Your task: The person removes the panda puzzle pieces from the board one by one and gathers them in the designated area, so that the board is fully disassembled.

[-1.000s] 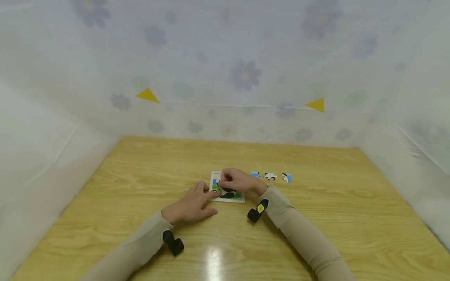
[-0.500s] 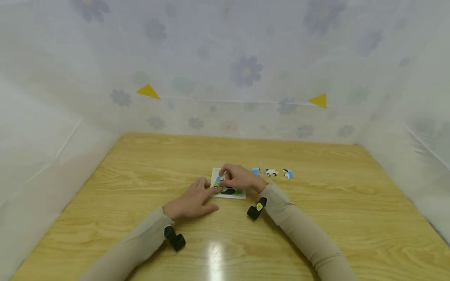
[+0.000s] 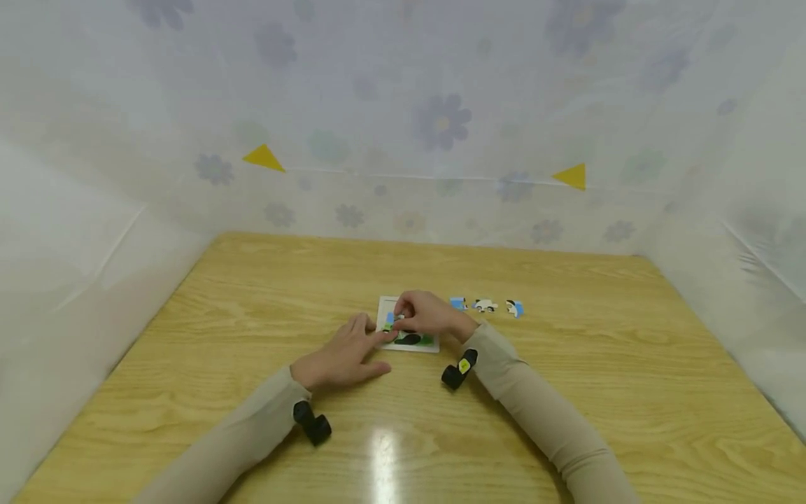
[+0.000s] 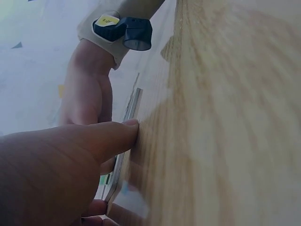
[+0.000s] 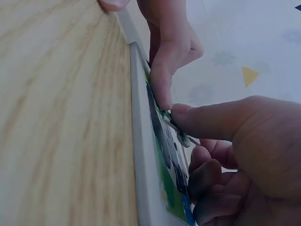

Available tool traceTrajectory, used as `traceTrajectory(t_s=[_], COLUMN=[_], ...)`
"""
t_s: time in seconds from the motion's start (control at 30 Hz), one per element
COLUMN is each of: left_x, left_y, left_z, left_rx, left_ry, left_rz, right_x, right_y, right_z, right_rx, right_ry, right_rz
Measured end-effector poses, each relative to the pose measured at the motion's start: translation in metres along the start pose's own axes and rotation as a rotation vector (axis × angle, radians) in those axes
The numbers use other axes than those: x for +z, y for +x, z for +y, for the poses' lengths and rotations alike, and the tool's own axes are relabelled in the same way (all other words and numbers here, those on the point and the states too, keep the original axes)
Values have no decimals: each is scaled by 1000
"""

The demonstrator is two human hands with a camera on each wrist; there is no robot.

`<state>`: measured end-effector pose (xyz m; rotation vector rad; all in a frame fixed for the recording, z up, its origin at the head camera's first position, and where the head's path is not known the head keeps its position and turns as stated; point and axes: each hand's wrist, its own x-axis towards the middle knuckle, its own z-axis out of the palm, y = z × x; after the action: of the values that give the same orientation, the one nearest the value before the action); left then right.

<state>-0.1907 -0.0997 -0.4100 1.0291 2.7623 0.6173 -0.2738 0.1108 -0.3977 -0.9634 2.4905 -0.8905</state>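
A jigsaw puzzle in a white frame (image 3: 423, 348) lies flat on the table, showing a panda picture with green and blue parts. My left hand (image 3: 340, 355) rests at its left edge, its index finger touching the picture and its thumb out to the side. Over the frame, my right hand (image 3: 431, 313) pinches a puzzle piece (image 5: 182, 136) between thumb and fingers. That piece is tilted, with one edge down by the left fingertip in the right wrist view. The right hand hides much of the frame's upper right.
Three loose puzzle pieces lie in a row right of the frame: a blue one (image 3: 457, 303), a white panda-face one (image 3: 485, 306) and a blue, white and black one (image 3: 515, 308). A flowered curtain (image 3: 403, 203) hangs behind the wooden table (image 3: 283, 280).
The head view has tilted slightly, shifting the scene. Both hands stay at the frame, with the right hand's fingers shifting only slightly over the picture.
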Motion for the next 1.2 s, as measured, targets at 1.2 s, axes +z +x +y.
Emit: traceTrajectory(t_s=[1.2], left_x=[-2], left_y=[-7], left_z=[-2], left_rx=[-61], left_ry=[-2], left_rz=[-4], right_x=[-30], right_y=[-85], right_z=[72], right_rx=[-6], right_ry=[41], right_rz=[223])
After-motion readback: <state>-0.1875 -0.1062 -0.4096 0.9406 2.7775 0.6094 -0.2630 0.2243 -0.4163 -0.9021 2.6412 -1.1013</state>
